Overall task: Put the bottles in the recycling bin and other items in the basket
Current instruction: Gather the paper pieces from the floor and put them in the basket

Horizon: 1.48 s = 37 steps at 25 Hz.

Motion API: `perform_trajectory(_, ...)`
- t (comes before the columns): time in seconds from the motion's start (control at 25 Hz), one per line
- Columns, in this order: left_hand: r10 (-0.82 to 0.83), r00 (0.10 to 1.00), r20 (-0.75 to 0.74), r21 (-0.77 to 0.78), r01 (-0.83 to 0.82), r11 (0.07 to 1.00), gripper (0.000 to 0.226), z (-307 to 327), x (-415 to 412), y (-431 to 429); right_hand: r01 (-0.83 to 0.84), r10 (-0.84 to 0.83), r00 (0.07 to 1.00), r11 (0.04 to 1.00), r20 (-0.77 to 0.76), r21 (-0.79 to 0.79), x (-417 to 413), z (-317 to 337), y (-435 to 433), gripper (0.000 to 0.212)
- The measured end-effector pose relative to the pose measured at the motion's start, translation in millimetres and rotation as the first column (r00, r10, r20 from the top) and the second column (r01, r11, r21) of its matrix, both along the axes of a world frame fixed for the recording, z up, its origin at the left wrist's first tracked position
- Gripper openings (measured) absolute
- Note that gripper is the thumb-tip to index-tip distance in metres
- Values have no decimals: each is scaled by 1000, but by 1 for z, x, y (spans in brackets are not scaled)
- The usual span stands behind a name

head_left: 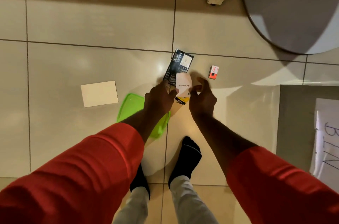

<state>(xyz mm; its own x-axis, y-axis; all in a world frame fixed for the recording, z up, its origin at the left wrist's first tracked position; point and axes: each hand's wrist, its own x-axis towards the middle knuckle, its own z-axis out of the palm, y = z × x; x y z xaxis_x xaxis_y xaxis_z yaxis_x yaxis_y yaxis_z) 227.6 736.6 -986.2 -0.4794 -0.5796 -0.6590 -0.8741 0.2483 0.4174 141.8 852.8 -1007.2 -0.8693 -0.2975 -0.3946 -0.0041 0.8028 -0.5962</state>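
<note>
- Red sleeves (82,168): one on each forearm, nearest the lens; black socks (190,154) stand on the tiles below them.
- Green lid (133,106): translucent, rounded corners, flat on the floor, partly under the left forearm.
- Left hand (159,97): just right of the lid, fingers curled, thumb on the near left edge of a white box (183,85).
- Right hand (201,97): further right, thumb and curled fingers pinching the box's other edge.
- White box: small, upright, dark print reading "Skinny Pete"; a yellow-and-black item (180,100) shows beneath it.
- Black packet (178,66): glossy, white label, beyond the box; held or lying, cannot tell.
- Small red box (213,72): on the floor, well right of the lid.
- Cream card (100,93): just left of the lid.
- Bin (293,113): grey, paper label, far right of the lid.
</note>
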Motion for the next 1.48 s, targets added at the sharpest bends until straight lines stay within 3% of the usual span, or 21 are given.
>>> perform_trajectory(0.08,202,979,-37,122,-196,973,40,12,9,-6,-29,29,999,999,38,-20,11,16,-4,43)
perform_trajectory(0.16,308,949,-62,177,-293,940,29,20,20,-13,-46,49,994,998,93,-38,21,25,-13,40)
perform_trajectory(0.56,544,839,-14,127,-538,833,25,21,122,-68,-330,333,937,943,102,-53,102,31,-76,41)
perform_trajectory(0.92,851,525,13,141,-843,519,16,-46,242,-110,-626,623,779,777,67,61,166,-48,-169,41)
perform_trajectory(1.0,879,477,-1,192,-863,468,12,-59,253,-114,-666,664,746,744,53,55,172,-65,-189,44)
perform_trajectory(1.16,878,479,-17,210,-856,472,13,-73,257,-117,-727,724,687,684,62,67,179,-86,-208,55)
perform_trajectory(1.36,858,513,-14,258,-827,499,10,-77,256,-115,-787,803,595,573,36,228,192,-91,-213,35)
perform_trajectory(1.48,916,398,-47,315,-865,391,10,-73,251,-115,-788,802,593,563,66,248,197,-94,-209,34)
